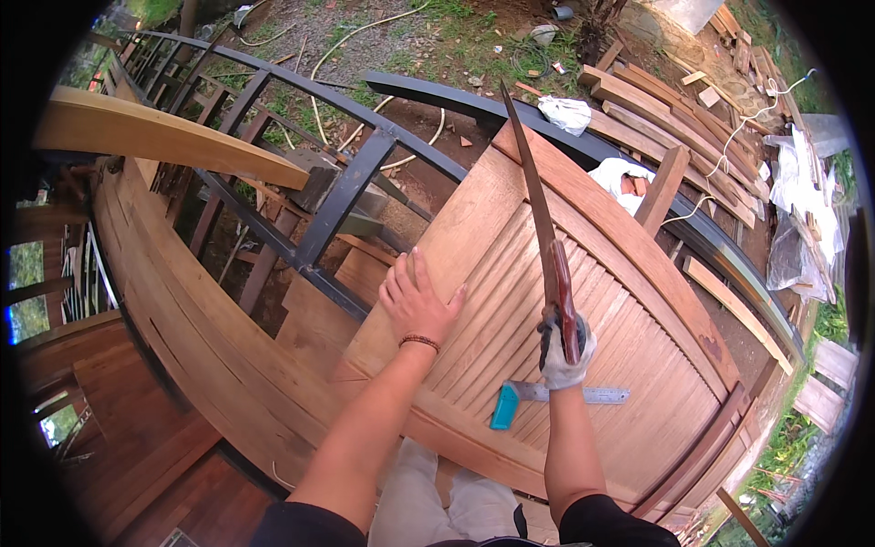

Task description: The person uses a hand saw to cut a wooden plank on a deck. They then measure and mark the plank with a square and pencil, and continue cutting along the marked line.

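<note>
Saw [544, 228] upright in gloved right hand [563, 351], fist closed round handle, blade clear above slatted wooden door [583, 365]. Left hand [417, 301] flat, fingers spread, steadying door. Square [547, 397] lies near, ready.

Left hand [416, 305]: laid flat, fingers spread, on the louvred wooden door [583, 365], toward its ten o'clock corner; a dark bracelet was worn at the wrist.
Right hand [563, 348]: gloved in white and closed around the reddish handle of a handsaw [540, 214].
Handsaw: held blade-up, its tip pointed to twelve o'clock above the door.
Try square [547, 397]: a steel blade with a turquoise stock, laid on the door slats at six o'clock of the right hand.
Door: set slantwise across a dark metal frame [351, 187].
Surroundings: stacked timber planks [674, 114] were seen at two o'clock, a pale plank [155, 137] at ten o'clock.
</note>
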Demonstrator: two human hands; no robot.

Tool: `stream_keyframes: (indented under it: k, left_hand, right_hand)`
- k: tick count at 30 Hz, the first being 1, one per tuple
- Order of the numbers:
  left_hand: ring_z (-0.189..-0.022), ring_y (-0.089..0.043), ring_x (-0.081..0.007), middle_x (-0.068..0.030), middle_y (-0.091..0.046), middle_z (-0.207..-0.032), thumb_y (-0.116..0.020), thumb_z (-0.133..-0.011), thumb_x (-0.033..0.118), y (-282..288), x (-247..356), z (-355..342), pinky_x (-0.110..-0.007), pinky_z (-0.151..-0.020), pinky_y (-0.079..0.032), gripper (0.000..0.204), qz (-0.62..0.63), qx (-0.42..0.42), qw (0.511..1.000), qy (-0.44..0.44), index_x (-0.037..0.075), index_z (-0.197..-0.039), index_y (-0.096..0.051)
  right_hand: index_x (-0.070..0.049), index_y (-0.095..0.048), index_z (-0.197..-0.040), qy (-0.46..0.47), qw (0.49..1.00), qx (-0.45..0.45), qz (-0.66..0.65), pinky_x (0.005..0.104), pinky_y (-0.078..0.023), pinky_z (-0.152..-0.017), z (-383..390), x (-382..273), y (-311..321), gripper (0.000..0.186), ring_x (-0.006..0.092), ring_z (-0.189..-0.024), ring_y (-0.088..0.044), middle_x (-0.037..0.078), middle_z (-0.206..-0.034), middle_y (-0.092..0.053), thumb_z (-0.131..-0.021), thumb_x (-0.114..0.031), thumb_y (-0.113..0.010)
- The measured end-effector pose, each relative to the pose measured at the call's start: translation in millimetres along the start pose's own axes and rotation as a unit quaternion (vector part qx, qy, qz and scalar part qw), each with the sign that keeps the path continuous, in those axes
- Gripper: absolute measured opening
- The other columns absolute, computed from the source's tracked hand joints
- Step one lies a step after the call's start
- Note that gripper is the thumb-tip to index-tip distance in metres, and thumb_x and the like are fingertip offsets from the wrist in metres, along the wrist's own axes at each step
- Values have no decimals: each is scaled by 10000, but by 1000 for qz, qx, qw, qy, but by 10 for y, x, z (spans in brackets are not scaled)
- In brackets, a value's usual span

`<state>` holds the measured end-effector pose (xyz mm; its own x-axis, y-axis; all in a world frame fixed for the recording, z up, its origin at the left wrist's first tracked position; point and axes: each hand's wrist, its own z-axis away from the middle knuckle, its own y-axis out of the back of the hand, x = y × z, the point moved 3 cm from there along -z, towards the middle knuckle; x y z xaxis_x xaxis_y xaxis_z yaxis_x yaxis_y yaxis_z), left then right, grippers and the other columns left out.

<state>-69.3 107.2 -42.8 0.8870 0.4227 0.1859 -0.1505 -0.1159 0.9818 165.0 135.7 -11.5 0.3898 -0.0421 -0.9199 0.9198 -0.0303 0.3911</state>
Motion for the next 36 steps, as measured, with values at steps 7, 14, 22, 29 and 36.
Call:
stream_keyframes:
  k: [7,14,22,29,36]
  left_hand:
    - [-1289,-371,-357,-189,-396,-1411,-701,-760,556,-22,87,-13,-513,-1067,-281,965,19,-10,1000,-3,68,-1495,-309]
    - [-1283,-375,-363,-186,-400,-1410,-706,-755,558,-51,83,30,-517,-1071,-278,975,16,-4,1000,-9,67,-1497,-307]
    - [-1292,-370,-364,-192,-397,-1414,-685,-768,572,5,22,9,-523,-1086,-260,971,2,-7,1000,6,63,-1500,-300]
    - [-1299,-367,-360,-188,-395,-1419,-685,-770,570,-65,140,5,-517,-1092,-256,966,6,-10,1000,-7,67,-1500,-301]
    - [-1303,-365,-359,-188,-391,-1428,-678,-779,570,-11,39,30,-520,-1091,-256,962,5,-3,1000,1,65,-1503,-294]
  right_hand:
    - [-8,-664,-947,21,999,23,-13,387,-507,-606,-599,-28,-251,126,363,-654,-650,178,-739,-655,-858,-97,-675]
    - [3,-661,-989,2,999,31,-34,333,-513,-560,-307,112,-115,156,199,-580,-652,108,-675,-649,-881,-109,-669]
    - [13,-663,-1011,-42,999,-12,27,360,-534,-636,-51,21,-1,187,288,-696,-699,157,-748,-671,-864,-102,-675]
    - [-4,-644,-964,9,999,11,-38,399,-508,-621,-651,-15,-223,115,339,-668,-667,176,-751,-659,-882,-84,-637]
    - [-6,-672,-955,-43,998,-2,-41,344,-523,-593,69,-60,122,128,304,-606,-662,159,-719,-667,-843,-69,-678]
